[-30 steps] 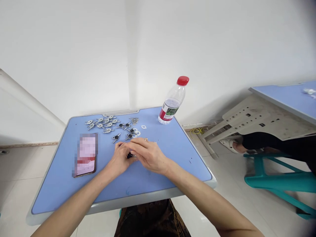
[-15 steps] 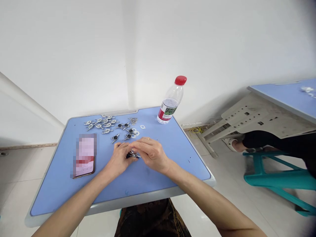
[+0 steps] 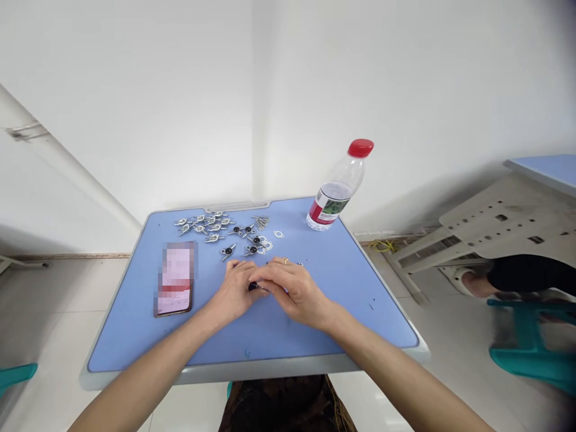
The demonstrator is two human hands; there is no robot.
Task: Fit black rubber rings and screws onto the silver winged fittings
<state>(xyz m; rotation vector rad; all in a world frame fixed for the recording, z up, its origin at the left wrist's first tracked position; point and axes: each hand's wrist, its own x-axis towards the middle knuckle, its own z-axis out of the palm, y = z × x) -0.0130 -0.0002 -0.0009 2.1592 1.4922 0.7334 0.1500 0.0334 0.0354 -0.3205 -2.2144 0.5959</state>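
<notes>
My left hand [image 3: 238,289] and my right hand [image 3: 293,289] meet over the middle of the blue table [image 3: 225,345]. Between their fingertips is a small black and metal part [image 3: 254,286], mostly hidden by the fingers. The left fingers are closed round it, and the right thumb and fingers pinch it from the other side. Beyond the hands lie several metal parts with black round centres [image 3: 228,251]. Farther left is a group of silver metal parts [image 3: 199,228]. Thin metal pins [image 3: 261,222] and a flat oval plate [image 3: 278,234] lie near the back.
A phone [image 3: 176,279] lies left of my hands. A bottle with a red cap [image 3: 330,201] stands at the back right. Past the table's right side are another desk [image 3: 544,168], a teal stool [image 3: 531,354] and a person's leg [image 3: 522,274].
The view has swung left, so the table sits farther right in the picture. My right fingers have closed in over the small part, which now shows less.
</notes>
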